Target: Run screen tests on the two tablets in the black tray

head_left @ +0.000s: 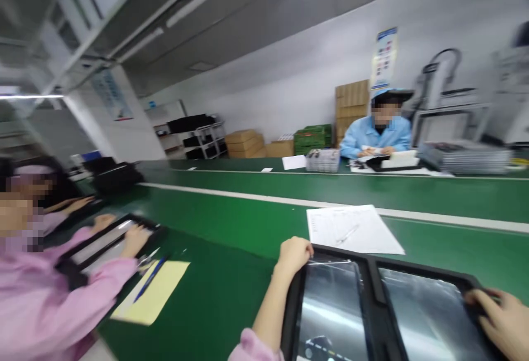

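Note:
A black tray [374, 295] with two glossy dark panels lies in front of me on the green bench. My left hand [293, 254] grips the tray's far left corner, fingers curled over its edge. My right hand [500, 319] holds the tray's right edge, fingers resting on the right panel's frame. The left panel [333, 308] is covered with a shiny film. The picture is blurred by head motion.
A white paper sheet [351, 229] lies just beyond the tray. At the left, a person in pink [45, 295] handles a similar black tray [103, 240], beside a yellow sheet with a blue pen [151, 278]. Across the green belt, a person in blue [378, 132] sits working.

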A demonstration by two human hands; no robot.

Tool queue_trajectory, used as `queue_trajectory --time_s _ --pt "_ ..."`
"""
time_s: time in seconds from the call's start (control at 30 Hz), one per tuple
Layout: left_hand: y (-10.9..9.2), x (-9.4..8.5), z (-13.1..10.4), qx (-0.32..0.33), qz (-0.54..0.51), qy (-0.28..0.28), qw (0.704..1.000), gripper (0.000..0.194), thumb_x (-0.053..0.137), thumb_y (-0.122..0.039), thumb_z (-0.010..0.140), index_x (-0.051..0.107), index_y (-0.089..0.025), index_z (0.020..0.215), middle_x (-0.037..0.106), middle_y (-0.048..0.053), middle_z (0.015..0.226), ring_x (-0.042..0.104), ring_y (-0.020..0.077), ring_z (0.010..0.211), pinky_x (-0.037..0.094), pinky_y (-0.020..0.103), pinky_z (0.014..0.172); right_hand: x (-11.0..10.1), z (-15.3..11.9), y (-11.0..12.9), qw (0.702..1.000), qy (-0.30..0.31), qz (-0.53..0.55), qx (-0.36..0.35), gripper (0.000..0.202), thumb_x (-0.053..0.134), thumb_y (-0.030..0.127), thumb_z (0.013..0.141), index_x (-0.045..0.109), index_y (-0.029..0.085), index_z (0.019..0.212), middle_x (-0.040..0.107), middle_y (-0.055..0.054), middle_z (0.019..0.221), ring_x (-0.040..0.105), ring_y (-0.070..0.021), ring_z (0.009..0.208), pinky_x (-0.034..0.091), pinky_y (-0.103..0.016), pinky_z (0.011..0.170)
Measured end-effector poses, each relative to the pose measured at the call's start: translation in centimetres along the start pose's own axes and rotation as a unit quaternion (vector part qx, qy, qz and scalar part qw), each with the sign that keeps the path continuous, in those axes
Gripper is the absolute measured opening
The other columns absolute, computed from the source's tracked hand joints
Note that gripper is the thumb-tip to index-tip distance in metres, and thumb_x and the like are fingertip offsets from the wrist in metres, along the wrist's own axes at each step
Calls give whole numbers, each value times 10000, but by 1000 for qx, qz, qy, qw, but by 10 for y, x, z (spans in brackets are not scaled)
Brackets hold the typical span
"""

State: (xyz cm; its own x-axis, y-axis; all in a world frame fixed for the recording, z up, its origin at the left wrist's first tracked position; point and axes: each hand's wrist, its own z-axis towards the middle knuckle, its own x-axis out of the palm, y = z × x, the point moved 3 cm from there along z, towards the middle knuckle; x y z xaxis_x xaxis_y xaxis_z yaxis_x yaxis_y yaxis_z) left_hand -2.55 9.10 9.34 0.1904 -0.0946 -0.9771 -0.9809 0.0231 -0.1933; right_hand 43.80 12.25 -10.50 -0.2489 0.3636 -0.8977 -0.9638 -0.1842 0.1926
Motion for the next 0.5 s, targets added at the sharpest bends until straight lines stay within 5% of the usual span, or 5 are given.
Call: queue_trajectory --time_s 0.33,0.5 --pt "10 -8 8 0 -17 6 1000 355 497 -56 852 785 -260 888 785 -1 1014 712 198 1016 482 257 828 -21 2 44 997 6 -70 42 390 544 -72 780 725 185 1010 516 -170 1221 569 -340 1096 519 -397 922" --pt "14 -8 13 -11 -22 1 1000 369 485 -61 897 730 -252 1095 774 5 1023 704 179 960 433 240 724 -39 6 58 996 35 -54 61 420 491 -100 796 698 187 1021 490 -158 1242 533 -310 1126 491 -375 956"
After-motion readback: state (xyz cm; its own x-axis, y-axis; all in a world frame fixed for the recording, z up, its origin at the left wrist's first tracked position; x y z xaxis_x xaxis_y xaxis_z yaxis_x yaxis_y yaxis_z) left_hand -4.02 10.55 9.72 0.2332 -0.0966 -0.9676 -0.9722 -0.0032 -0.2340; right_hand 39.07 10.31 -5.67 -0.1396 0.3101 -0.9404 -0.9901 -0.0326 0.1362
